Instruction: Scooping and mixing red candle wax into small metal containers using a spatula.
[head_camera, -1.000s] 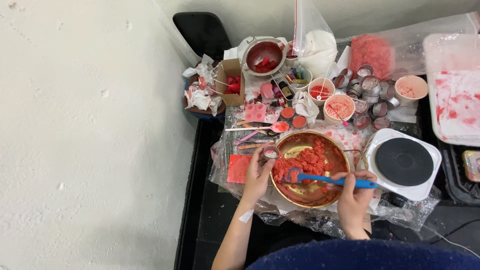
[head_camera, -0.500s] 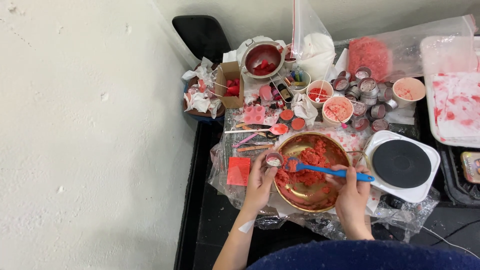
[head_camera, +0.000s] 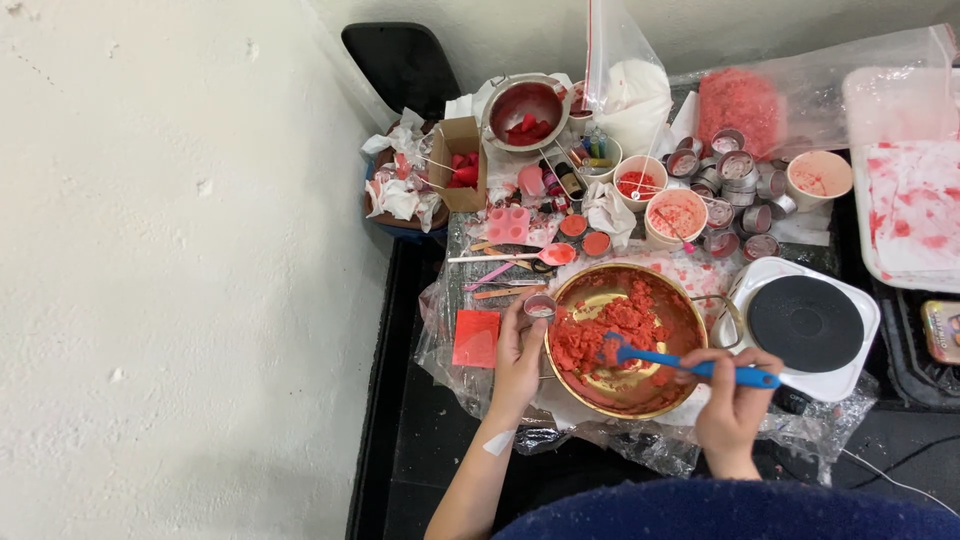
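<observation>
Small metal tin (head_camera: 540, 306) sits at the 9 o'clock rim of the gold pan (head_camera: 590, 385), pinched in the fingertips of the left hand (head_camera: 517, 352), open side up, contents pale. At far left, 10 o'clock from the pan, a heap of crumpled white tissues (head_camera: 398, 190) stained red, with an open cardboard box (head_camera: 460, 165) holding red pieces just beside it. A flat red square card (head_camera: 476, 338) lies on the plastic-covered counter (head_camera: 440, 320) just beside the left hand, at its 9 o'clock. At 11 o'clock from the pan: a pink spoon (head_camera: 520, 256) lying flat, and above it a pink silicone mould (head_camera: 508, 224). At 12 o'clock, far back, a metal bowl (head_camera: 524, 108) with red lumps inside. The gold pan holds crumbly red wax-like mass (head_camera: 610, 325), heaped mainly in its upper and left half; bare gold bottom shows in the centre. Blue spatula (head_camera: 690, 366) lies across the pan, blade end in the red mass, handle pointing to 3 o'clock. Right hand (head_camera: 732, 400) is closed round the spatula handle at the pan's 4 o'clock rim. Hands are apart, one at each side of the pan. At 1 o'clock from the pan, a cluster of empty metal tins (head_camera: 735, 180) and paper cups (head_camera: 676, 214) with pink residue. At 3 o'clock, a white single hotplate (head_camera: 806, 322) with black disc, touching the pan handle. Far right: a white tray (head_camera: 915, 200) smeared red.
</observation>
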